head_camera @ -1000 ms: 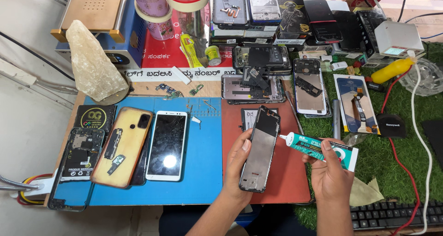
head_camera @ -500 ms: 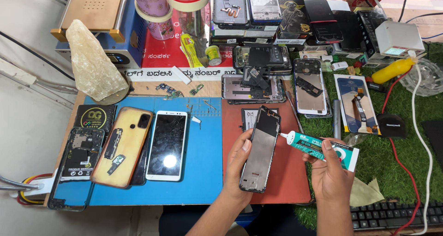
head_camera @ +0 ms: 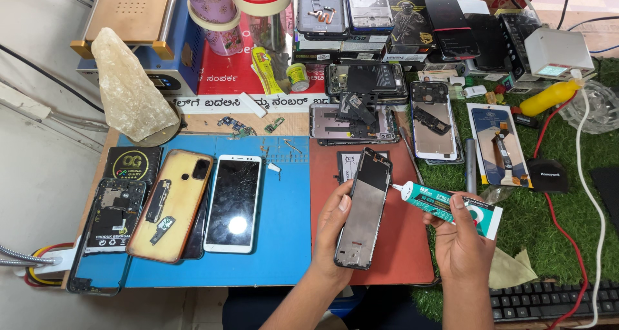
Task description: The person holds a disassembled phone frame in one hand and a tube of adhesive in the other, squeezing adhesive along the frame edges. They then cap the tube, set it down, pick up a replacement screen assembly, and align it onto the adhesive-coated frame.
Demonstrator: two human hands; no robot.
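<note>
Nothing has shifted since a moment ago. Left hand [head_camera: 332,230] fingers wrap the phone frame [head_camera: 363,209], tilted above the red mat [head_camera: 400,252]; right hand [head_camera: 459,243] fingers pinch the teal glue tube [head_camera: 445,206], its nozzle touching the frame's right edge.

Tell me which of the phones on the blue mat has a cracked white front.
The white phone, lying face up beside the tan back cover; its glass is cracked, and neither hand touches it.

Workbench [head_camera: 193,122]: blue mat [head_camera: 284,240], red mat [head_camera: 400,246], green turf [head_camera: 554,220].
</note>
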